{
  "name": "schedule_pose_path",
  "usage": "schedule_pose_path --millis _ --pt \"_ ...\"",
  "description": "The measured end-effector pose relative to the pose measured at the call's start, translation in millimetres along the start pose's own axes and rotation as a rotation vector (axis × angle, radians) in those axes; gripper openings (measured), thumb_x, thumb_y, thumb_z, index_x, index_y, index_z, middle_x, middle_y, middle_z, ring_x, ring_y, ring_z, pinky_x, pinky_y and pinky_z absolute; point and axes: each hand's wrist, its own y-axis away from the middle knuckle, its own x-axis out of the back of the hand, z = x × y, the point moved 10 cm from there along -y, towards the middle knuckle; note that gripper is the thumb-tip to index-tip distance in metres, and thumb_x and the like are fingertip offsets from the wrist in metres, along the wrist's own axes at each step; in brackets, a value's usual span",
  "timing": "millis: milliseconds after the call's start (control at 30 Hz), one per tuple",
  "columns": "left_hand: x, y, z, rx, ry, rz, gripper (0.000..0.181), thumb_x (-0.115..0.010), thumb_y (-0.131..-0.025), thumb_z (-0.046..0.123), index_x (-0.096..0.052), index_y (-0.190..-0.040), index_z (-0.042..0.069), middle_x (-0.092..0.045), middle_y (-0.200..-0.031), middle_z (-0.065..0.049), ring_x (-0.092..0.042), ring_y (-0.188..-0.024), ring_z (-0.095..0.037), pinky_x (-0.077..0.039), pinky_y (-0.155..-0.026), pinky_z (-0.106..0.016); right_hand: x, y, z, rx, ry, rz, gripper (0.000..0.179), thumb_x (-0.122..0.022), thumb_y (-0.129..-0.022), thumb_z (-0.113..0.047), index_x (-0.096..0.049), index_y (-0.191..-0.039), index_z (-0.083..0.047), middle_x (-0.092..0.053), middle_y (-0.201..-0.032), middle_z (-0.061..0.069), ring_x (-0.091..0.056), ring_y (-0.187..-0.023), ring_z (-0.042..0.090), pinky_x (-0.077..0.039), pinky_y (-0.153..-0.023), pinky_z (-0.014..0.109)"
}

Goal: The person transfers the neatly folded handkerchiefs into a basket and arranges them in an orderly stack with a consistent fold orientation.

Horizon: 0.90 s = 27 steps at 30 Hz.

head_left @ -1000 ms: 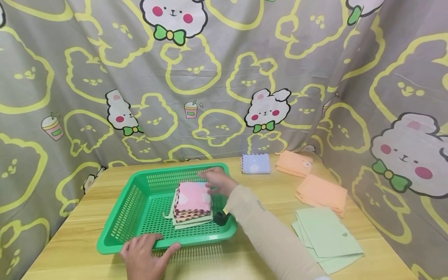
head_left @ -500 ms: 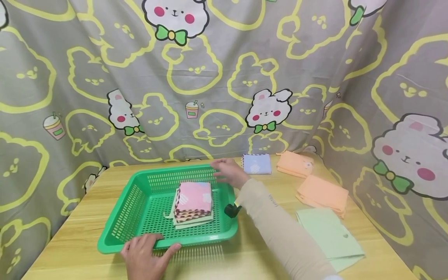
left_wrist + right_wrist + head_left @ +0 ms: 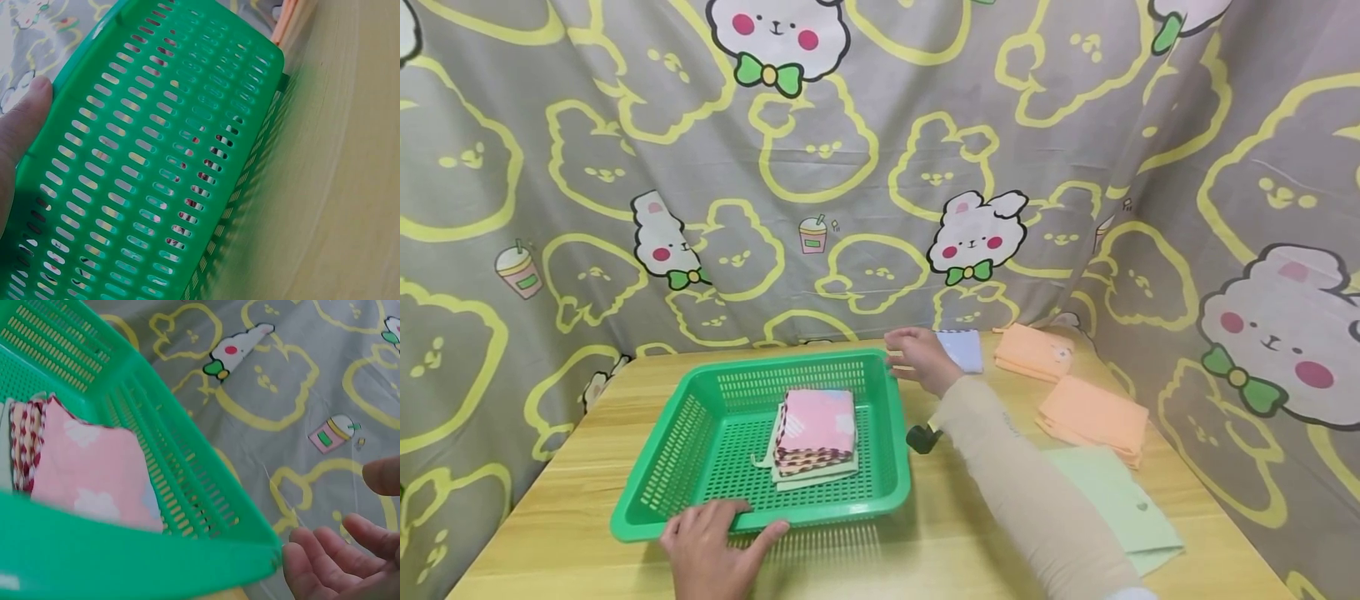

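Note:
My left hand (image 3: pixel 711 550) grips the near rim of the green plastic basket (image 3: pixel 835 510), fingers over the edge and thumb on the outside. In the left wrist view the thumb (image 3: pixel 28 115) lies along that rim. Inside the basket sits a stack of folded cloths, with a pink patterned cloth (image 3: pixel 820 421) on top and a pale green one (image 3: pixel 816 480) at the bottom. Just past the basket's far right corner, my right hand (image 3: pixel 925 362) hovers holding nothing, its thumb apart from its loosely bent fingers. It partly hides a folded blue cloth (image 3: pixel 966 350).
Two folded orange cloths, one farther (image 3: pixel 1032 350) and one nearer (image 3: pixel 1093 415), lie along the table's right side. A light green cloth (image 3: pixel 1123 500) lies nearer, partly behind the right sleeve (image 3: pixel 1030 492). A patterned curtain (image 3: pixel 865 167) closes off the back and sides.
My right hand has moved rightward from beside the pink cloth, across the basket's right rim, to in front of the blue cloth. The left hand and the basket have stayed put.

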Motion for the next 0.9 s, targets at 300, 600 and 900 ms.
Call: schedule_pose_path --millis 300,600,900 --pt "0.1 0.2 -0.3 -0.009 0.004 0.011 0.052 -0.079 -0.065 0.061 -0.066 -0.079 0.012 -0.067 -0.081 -0.006 -0.055 -0.082 -0.033 -0.025 -0.087 -0.059 31 -9.4 12 0.001 -0.029 0.092 0.037 -0.055 -0.098 -0.017 -0.051 -0.130 0.002 -0.052 -0.131 0.015 -0.053 -0.119 0.035 -0.049 -0.091 0.040" --pt "-0.6 0.5 0.0 -0.004 0.001 0.012 0.051 -0.080 -0.065 0.060 -0.067 -0.078 0.012 -0.067 -0.081 -0.006 -0.055 -0.082 -0.033 -0.026 -0.087 -0.059 60 -18.2 30 -0.014 -0.051 0.150 0.046 -0.054 -0.098 -0.017 -0.045 -0.140 -0.002 -0.051 -0.133 0.019 -0.052 -0.120 0.035 -0.045 -0.097 0.044" --pt "-0.7 0.6 -0.5 -0.007 -0.008 0.014 0.051 -0.080 -0.065 0.060 -0.066 -0.078 0.013 -0.067 -0.081 -0.006 -0.055 -0.082 -0.033 -0.026 -0.086 -0.059 81 -23.3 53 -0.082 -0.062 0.170 0.046 -0.050 -0.097 -0.016 -0.041 -0.140 -0.002 -0.037 -0.147 0.022 -0.044 -0.129 0.038 -0.040 -0.100 0.046"
